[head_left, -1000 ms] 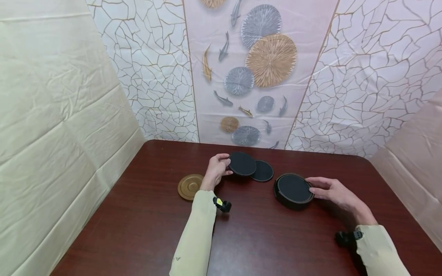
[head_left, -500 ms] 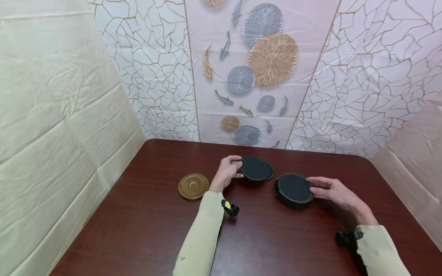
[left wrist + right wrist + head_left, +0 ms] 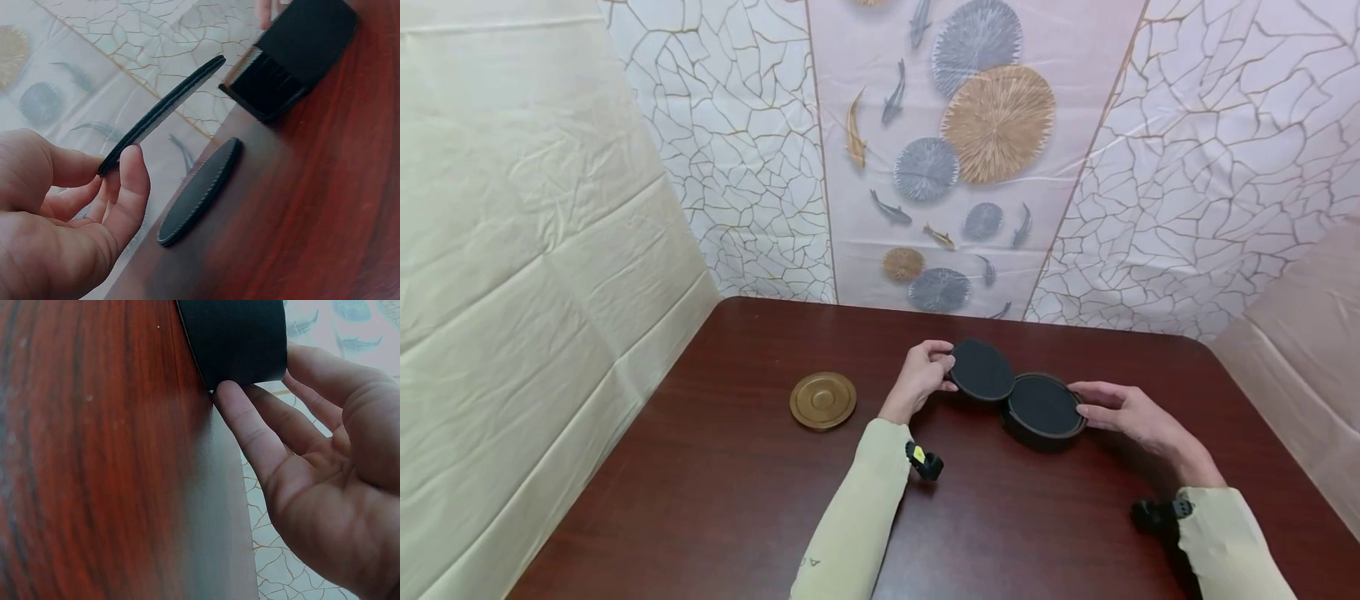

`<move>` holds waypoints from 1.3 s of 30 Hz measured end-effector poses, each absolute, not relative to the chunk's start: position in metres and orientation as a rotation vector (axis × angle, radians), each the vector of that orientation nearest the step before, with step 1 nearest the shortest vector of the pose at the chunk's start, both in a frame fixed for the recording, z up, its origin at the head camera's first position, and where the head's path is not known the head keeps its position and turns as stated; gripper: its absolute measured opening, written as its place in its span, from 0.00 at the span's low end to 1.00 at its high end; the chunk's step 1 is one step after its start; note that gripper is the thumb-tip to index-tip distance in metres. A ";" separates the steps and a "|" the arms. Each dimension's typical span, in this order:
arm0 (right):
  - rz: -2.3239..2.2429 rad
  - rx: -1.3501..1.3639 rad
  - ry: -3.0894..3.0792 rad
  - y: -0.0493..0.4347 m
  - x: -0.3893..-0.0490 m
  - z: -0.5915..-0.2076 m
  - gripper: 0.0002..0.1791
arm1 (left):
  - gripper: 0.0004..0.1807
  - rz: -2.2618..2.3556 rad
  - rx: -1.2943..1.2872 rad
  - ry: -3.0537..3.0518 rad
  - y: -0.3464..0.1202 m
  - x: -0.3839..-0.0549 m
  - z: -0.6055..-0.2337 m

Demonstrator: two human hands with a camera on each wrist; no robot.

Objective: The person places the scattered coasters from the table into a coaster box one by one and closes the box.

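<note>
My left hand (image 3: 920,375) pinches the edge of a black round coaster (image 3: 982,370) between thumb and fingers. The coaster is raised and tilted; in the left wrist view it shows nearly edge-on. Below it, a second coaster (image 3: 200,192) with a stitched edge lies on the table, hidden in the head view. To the right stands a low round black coaster holder (image 3: 1043,439), with an open slot visible from the left wrist. A black disc fills its top. At its right side my right hand (image 3: 1138,417) holds the holder, fingers and thumb against its wall and rim.
A brown-gold round disc (image 3: 823,400) with raised rings lies on the left of the dark red table (image 3: 715,500). Patterned cloth (image 3: 752,167) hangs behind the table's far edge, and pale cloth (image 3: 535,275) hangs along the left side.
My left hand has carried its coaster rightward, across the one on the table, up beside the coaster holder. My right hand and the holder have stayed in place; the view has shifted slightly.
</note>
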State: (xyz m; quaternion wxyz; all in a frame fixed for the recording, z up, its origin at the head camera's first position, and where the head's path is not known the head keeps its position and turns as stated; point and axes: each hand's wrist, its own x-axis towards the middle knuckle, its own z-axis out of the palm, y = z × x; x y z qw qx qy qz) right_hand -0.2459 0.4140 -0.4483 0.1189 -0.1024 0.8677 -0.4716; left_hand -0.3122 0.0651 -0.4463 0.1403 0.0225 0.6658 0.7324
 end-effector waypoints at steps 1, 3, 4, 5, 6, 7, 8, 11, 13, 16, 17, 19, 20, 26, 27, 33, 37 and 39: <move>-1.374 -0.296 2.539 0.414 -0.245 -0.448 0.34 | 0.15 2.113 0.063 1.925 0.067 -0.311 -0.447; -1.368 -0.285 2.542 0.415 -0.244 -0.448 0.35 | 0.14 2.107 0.057 1.933 0.072 -0.310 -0.449; -1.363 -0.282 2.545 0.415 -0.244 -0.448 0.35 | 0.14 2.105 0.054 1.936 0.075 -0.309 -0.450; -1.359 -0.277 2.547 0.416 -0.243 -0.448 0.35 | 0.14 2.103 0.053 1.939 0.078 -0.308 -0.450; -1.359 -0.272 2.547 0.416 -0.243 -0.447 0.35 | 0.14 2.098 0.058 1.944 0.081 -0.306 -0.450; -1.361 -0.265 2.547 0.417 -0.242 -0.447 0.35 | 0.14 2.095 0.062 1.948 0.085 -0.305 -0.449; -1.363 -0.257 2.547 0.417 -0.242 -0.447 0.35 | 0.14 2.093 0.070 1.952 0.088 -0.304 -0.449; -1.364 -0.241 2.549 0.418 -0.242 -0.446 0.35 | 0.13 2.100 0.083 1.953 0.097 -0.300 -0.447; -1.373 -0.233 2.546 0.418 -0.242 -0.445 0.35 | 0.13 2.103 0.082 1.961 0.102 -0.298 -0.446; -1.383 -0.225 2.540 0.417 -0.242 -0.444 0.35 | 0.12 2.106 0.082 1.974 0.106 -0.296 -0.447; -1.386 -0.227 2.536 0.417 -0.243 -0.444 0.35 | 0.12 2.105 0.077 1.981 0.107 -0.296 -0.448; -1.394 -0.225 2.529 0.416 -0.243 -0.444 0.35 | 0.12 2.102 0.080 1.994 0.109 -0.296 -0.449; -1.394 -0.226 2.528 0.415 -0.243 -0.444 0.35 | 0.13 2.106 0.079 1.994 0.111 -0.296 -0.450; -1.389 -0.233 2.532 0.414 -0.245 -0.444 0.35 | 0.14 2.142 0.096 1.992 0.119 -0.292 -0.451; -1.390 -0.231 2.528 0.414 -0.245 -0.443 0.35 | 0.14 2.149 0.103 1.986 0.120 -0.291 -0.450; -1.401 -0.235 2.506 0.411 -0.245 -0.444 0.36 | 0.12 2.173 0.135 1.947 0.125 -0.286 -0.451; -1.392 -0.250 2.516 0.411 -0.245 -0.444 0.35 | 0.12 2.176 0.147 1.932 0.128 -0.283 -0.453; -1.380 -0.255 2.524 0.411 -0.245 -0.445 0.35 | 0.13 2.170 0.157 1.926 0.129 -0.283 -0.454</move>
